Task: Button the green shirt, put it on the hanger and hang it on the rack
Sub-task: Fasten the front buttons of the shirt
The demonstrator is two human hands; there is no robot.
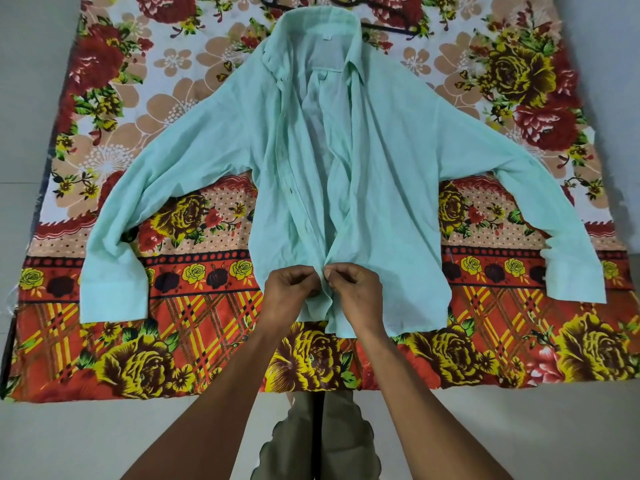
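A pale green long-sleeved shirt (391, 161) lies face up on a flowered bed sheet, sleeves spread to both sides, collar at the far end. Its front hangs open from the collar down to near the hem. My left hand (289, 294) pinches the left front edge close to the hem. My right hand (349, 292) pinches the right front edge directly beside it, the fingertips of both meeting at the placket. A black hanger (388, 24) lies on the sheet beyond the collar, partly hidden by the shirt. No rack is in view.
The flowered sheet (173, 341) covers a low mattress on a pale tiled floor (104, 441). My legs in olive trousers (322, 441) show below the near edge of the sheet. Bare floor runs along the left and right sides.
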